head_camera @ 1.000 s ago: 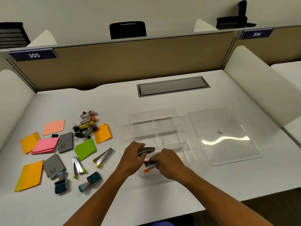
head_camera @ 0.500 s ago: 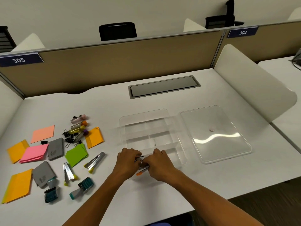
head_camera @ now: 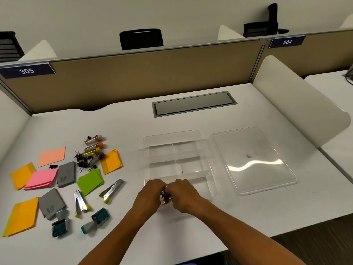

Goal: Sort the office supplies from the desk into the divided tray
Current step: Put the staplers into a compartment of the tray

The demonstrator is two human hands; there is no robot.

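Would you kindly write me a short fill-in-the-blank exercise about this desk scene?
1. The clear lid lies on the desk to the ____ of the divided tray.
2. The left hand and right hand meet at the tray's ____ edge.
3. The sign above the sticky notes reads ____.

Missing words: right; near; 305

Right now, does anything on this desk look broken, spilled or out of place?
Nothing looks damaged or spilled. The sticky notes, binder clips and staplers lie jumbled on the desk's left, unsorted. The tray's lid sits beside the clear tray. Both hands, left hand and right hand, hold small staplers over its near compartment.
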